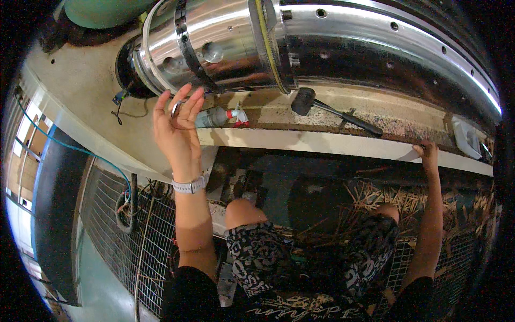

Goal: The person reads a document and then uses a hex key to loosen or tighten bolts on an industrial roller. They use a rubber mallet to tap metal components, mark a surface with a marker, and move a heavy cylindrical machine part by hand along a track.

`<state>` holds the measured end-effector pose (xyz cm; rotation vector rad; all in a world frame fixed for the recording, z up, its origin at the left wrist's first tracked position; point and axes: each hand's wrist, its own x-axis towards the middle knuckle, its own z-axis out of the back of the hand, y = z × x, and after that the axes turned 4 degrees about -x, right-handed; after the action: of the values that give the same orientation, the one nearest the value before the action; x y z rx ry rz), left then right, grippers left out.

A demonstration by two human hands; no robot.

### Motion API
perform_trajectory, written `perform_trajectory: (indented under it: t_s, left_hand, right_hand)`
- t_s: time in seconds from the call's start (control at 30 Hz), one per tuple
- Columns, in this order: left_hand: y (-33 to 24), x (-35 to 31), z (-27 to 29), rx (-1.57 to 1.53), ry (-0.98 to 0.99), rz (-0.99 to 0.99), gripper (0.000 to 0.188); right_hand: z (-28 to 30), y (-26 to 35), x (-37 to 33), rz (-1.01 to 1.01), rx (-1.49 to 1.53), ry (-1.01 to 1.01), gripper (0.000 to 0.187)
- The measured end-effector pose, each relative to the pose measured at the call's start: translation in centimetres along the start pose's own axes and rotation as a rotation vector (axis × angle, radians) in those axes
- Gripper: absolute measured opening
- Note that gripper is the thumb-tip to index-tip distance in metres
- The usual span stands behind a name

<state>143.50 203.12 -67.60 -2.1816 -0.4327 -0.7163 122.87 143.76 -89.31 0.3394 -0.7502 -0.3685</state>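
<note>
My left hand (pixel 179 121) is raised in front of the lower left end of a large shiny metal cylinder (pixel 225 48). Its fingers are apart and slightly curled, and a small curved silver piece shows among them, either worn or held; I cannot tell which. Just beside this hand lies a clear spray bottle (pixel 213 117) with a red and white trigger head. A black mallet (pixel 343 115) rests on the tray-like ledge (pixel 300 140) below the cylinder. Over at the right, my right hand (pixel 427 153) grips the ledge's front rim, its fingers partly hidden.
A white plastic container (pixel 465 138) stands at the ledge's right end. Wood strips and scraps (pixel 375 196) litter the space beneath. Metal grating (pixel 145 231) and a coiled grey hose (pixel 126 212) are at the lower left. A teal cable (pixel 70 142) runs along the machine's left side.
</note>
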Motion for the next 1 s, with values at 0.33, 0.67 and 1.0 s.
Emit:
perform_trajectory:
  t_s: [0.33,0.67,1.0]
  left_hand:
    - [1.9,-0.7,1.2,-0.194,0.370,0.047,0.050]
    - [1.5,-0.5,1.3,0.018,0.237,0.006,0.020]
    - [-0.6,-0.3,-2.4,0.808,-0.104,-0.520,0.010]
  right_hand:
    - [-0.1,-1.0,0.1,0.033,-0.207,0.035,0.042]
    - [-0.1,-1.1,0.4,-0.101,-0.121,0.080,0.053]
    - [0.6,0.7,0.4,0.140,-0.328,-0.038,0.044]
